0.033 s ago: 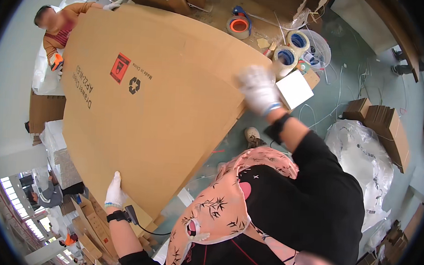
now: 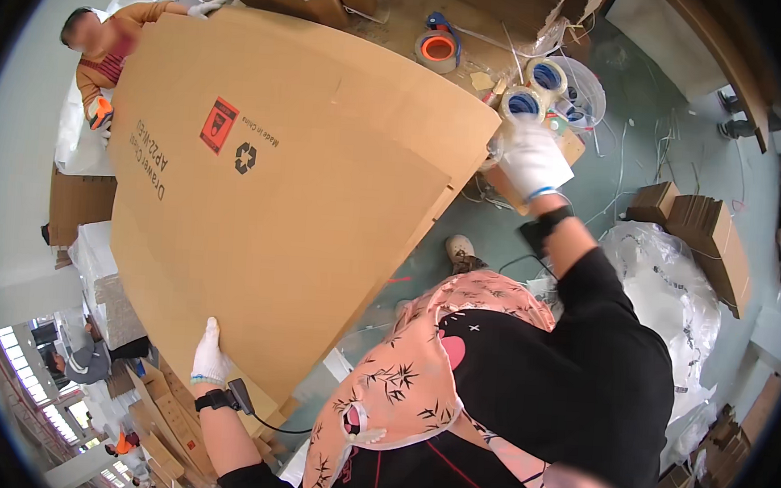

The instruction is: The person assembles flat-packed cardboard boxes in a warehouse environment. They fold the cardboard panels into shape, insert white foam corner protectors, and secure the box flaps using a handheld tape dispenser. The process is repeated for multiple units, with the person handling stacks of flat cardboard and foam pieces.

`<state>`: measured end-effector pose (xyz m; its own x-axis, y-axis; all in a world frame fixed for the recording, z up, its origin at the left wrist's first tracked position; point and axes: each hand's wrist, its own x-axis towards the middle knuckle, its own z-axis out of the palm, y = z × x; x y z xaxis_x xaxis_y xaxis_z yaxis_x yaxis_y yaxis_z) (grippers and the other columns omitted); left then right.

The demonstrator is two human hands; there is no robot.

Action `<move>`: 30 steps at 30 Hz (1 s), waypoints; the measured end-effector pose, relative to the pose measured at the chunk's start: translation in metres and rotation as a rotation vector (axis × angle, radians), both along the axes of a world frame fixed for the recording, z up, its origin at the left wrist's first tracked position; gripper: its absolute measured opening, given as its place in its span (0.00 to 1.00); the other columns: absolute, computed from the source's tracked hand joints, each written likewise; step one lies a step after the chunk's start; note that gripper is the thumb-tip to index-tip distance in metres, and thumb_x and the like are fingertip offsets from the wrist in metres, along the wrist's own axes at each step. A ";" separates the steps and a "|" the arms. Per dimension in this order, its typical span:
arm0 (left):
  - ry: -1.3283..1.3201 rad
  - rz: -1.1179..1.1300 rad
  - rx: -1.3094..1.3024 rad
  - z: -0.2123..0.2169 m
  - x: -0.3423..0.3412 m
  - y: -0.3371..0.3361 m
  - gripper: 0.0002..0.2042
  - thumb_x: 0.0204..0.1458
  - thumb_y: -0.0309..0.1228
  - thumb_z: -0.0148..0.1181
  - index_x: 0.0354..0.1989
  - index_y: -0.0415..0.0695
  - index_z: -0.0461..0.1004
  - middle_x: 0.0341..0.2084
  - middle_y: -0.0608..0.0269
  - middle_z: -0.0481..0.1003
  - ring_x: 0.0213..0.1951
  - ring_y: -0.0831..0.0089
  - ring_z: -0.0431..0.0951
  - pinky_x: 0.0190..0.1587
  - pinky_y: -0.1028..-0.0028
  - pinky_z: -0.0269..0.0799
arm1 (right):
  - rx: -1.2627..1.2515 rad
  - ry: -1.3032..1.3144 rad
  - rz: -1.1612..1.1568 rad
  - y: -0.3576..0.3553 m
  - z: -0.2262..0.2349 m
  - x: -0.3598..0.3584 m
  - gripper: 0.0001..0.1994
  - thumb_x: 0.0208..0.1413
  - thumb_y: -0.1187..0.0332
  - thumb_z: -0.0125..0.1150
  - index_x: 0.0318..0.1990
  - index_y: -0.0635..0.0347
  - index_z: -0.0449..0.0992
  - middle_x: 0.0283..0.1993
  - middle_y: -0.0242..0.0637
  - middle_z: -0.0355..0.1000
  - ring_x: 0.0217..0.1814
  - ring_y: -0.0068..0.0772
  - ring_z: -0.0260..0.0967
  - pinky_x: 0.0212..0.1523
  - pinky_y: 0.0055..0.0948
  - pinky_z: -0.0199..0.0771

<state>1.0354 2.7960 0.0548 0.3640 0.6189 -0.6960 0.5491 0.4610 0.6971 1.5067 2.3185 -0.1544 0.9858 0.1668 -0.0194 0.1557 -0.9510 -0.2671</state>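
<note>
the large flat cardboard sheet (image 2: 295, 193) spans the view, tilted between you and a co-worker's gloved hand (image 2: 206, 6) at its far corner. your left hand (image 2: 209, 351) grips its near edge; your right hand (image 2: 532, 154) clasps the right corner. the sheet may buckle or slip if either grip loosens (the span is wide). the clear tub (image 2: 588, 91) holds tape rolls (image 2: 546, 75)

flat brown carton sheet (image 2: 304, 194), centre | red-black square label (image 2: 219, 125) upper left on it | small brown cartons (image 2: 695, 231), right floor
</note>
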 end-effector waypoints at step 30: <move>-0.233 0.325 -0.036 -0.032 0.035 -0.022 0.29 0.61 0.52 0.57 0.60 0.41 0.69 0.55 0.59 0.73 0.53 0.64 0.75 0.54 0.64 0.75 | -0.142 0.409 0.598 0.166 0.104 0.165 0.31 0.44 0.43 0.67 0.50 0.58 0.82 0.50 0.43 0.79 0.54 0.45 0.76 0.53 0.39 0.74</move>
